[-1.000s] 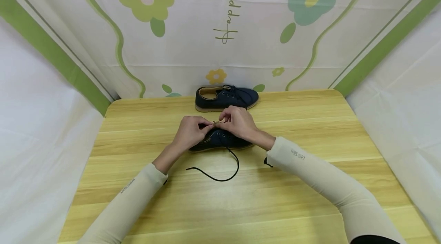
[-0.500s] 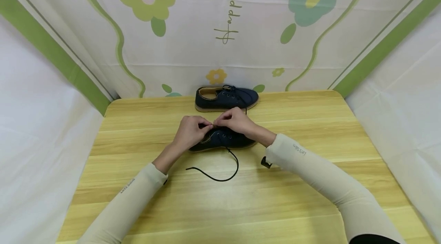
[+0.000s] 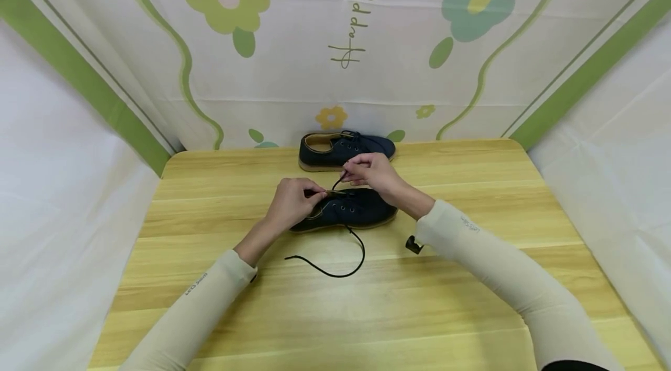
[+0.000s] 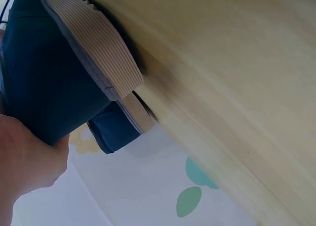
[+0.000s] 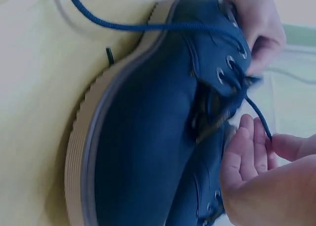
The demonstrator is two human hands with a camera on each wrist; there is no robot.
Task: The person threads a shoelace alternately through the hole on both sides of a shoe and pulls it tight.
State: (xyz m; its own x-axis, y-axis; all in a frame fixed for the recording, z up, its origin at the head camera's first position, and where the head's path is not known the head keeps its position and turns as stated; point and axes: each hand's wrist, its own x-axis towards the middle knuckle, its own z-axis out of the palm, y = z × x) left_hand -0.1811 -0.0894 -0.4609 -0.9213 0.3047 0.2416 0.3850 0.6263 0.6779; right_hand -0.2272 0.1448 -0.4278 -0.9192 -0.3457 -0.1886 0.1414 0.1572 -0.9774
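Note:
A navy lace-up shoe [image 3: 367,208] with a tan ribbed sole lies in the middle of the table, toe to the right. My left hand [image 3: 290,202] pinches the far edge of its opening near the top eyelets. Just above the shoe, my right hand [image 3: 374,174] pinches a dark shoelace [image 5: 260,116] between thumb and fingers; the lace runs taut from the far row of eyelets. The other lace end [image 3: 335,276] curves loosely over the near side onto the table. In the left wrist view, the thumb side of that hand is against the heel [image 4: 54,87], fingertips hidden.
Behind, a matching shoe [image 3: 314,157] with its lace tied stands at the table's back edge, against a flower-printed curtain [image 3: 293,56]. The wooden table [image 3: 325,324] extends on all sides of the near shoe. White cloth walls [image 3: 68,184] flank it.
My right hand has moved from beside the left fingertips up and to the right, drawing the lace out through the eyelet. The left hand has stayed at the shoe's opening.

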